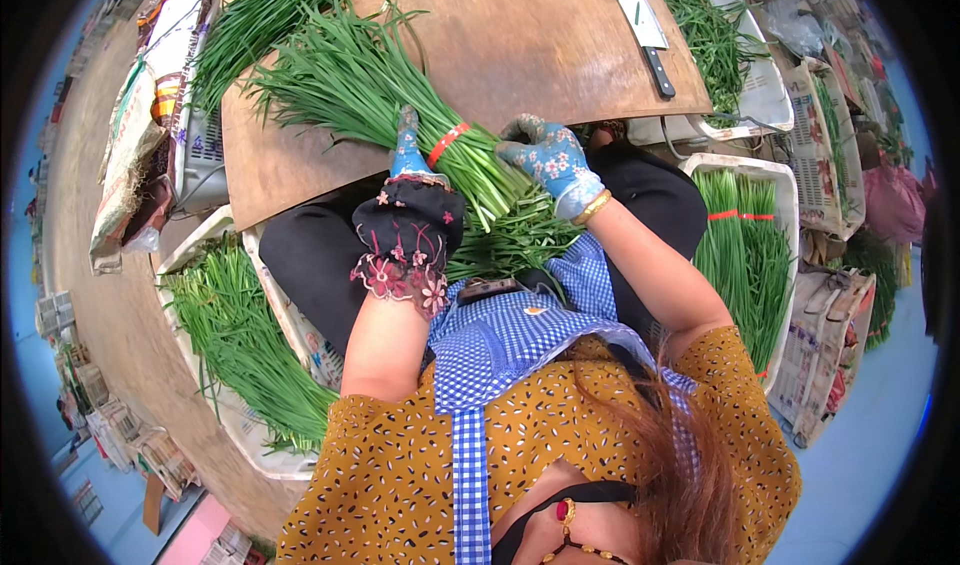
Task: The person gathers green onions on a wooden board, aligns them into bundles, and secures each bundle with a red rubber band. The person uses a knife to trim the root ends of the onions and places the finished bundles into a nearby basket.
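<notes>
A bundle of green garlic chives (360, 77) lies slantwise across the near edge of the wooden table (480, 32), with a red band (448, 143) around its stems. My left hand (409, 145), in a blue flowered glove, holds the bundle beside the band, a finger along its leaves. My right hand (551, 156), gloved alike, is at the stem side with curled fingers; whether it grips any stems I cannot tell. Loose chive pieces (517, 242) lie on my lap below the stem ends. More chives (262, 25) lie at the table's far left.
A cleaver with a black handle (646, 40) lies on the table's right side. White crates stand around: one with loose chives (240, 340) at left, one with banded bunches (742, 242) at right, one with leafy scraps (709, 47) beyond. Sacks (142, 115) hang at upper left.
</notes>
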The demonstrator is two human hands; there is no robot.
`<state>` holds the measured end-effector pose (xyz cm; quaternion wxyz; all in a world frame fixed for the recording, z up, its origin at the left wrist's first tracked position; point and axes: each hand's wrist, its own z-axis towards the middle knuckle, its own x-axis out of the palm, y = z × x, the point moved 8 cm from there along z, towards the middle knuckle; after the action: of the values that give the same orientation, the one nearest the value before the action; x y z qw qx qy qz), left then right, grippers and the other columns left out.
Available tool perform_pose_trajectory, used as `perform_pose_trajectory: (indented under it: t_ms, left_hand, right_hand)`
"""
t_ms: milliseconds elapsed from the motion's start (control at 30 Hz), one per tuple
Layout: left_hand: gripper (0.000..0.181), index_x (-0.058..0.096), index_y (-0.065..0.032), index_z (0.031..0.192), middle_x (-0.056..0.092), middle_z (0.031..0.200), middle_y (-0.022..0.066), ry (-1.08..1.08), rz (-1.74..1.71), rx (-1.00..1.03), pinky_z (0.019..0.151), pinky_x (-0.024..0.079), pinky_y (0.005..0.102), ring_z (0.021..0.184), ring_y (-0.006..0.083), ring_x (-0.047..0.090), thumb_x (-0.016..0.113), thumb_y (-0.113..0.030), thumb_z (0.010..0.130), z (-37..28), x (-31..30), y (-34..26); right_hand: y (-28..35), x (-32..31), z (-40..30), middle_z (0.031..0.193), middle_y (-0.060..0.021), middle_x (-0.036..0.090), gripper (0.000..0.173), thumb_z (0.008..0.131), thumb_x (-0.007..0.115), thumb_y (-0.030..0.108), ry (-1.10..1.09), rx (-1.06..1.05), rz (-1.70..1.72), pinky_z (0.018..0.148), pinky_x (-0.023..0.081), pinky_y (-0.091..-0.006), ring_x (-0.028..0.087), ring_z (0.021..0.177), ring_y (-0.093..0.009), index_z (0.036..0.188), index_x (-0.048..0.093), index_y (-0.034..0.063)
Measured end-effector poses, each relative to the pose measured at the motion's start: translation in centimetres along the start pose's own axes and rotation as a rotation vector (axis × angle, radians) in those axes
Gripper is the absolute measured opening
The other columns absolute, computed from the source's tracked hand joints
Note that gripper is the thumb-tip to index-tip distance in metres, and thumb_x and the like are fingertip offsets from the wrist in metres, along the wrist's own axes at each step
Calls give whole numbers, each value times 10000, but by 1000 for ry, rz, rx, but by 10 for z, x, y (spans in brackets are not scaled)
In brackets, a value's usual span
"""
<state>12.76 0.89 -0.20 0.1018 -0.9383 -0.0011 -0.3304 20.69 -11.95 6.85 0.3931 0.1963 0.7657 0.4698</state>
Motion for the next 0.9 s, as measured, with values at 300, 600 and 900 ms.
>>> perform_pose_trajectory:
  t_ms: [300,600,900]
  left_hand:
    - [500,567,-142,1130,581,1125,92,14,2,32,862,455,444,939,307,575,537,-517,801,-4,6,-2]
    - [483,557,-157,1145,569,1146,90,40,-38,4,918,396,501,1020,326,529,546,-497,802,23,8,1]
    - [508,555,-145,1129,565,1130,119,86,-11,-15,884,409,532,988,356,532,571,-509,775,5,18,2]
  right_hand:
    - [-9,-10,-16,833,-35,603,155,782,613,90,-166,33,391,698,440,-233,549,772,-99,911,591,7]
    - [33,-283,-35,1222,-160,495,606,770,625,247,-993,118,-927,919,385,-358,493,1103,-296,1308,384,105]
    - [56,-10,-15,731,-69,593,109,768,587,236,-143,-603,-863,552,460,-343,592,680,-241,783,615,131]
